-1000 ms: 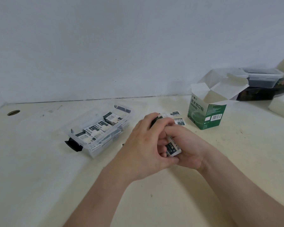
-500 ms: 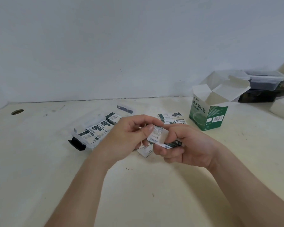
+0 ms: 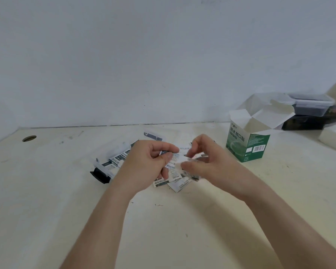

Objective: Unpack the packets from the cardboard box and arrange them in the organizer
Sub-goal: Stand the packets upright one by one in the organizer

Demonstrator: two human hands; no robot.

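Just above the desk (image 3: 47, 191), my left hand (image 3: 147, 162) pinches a packet (image 3: 174, 159) between thumb and forefinger. My right hand (image 3: 206, 160) curls beside it, blurred; I cannot tell its grip. More packets (image 3: 177, 184) lie beneath, the organizer (image 3: 109, 167) behind my left hand, the box (image 3: 246, 146) to the right.

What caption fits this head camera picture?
A left hand and right hand sort packets between organizer and open green box.
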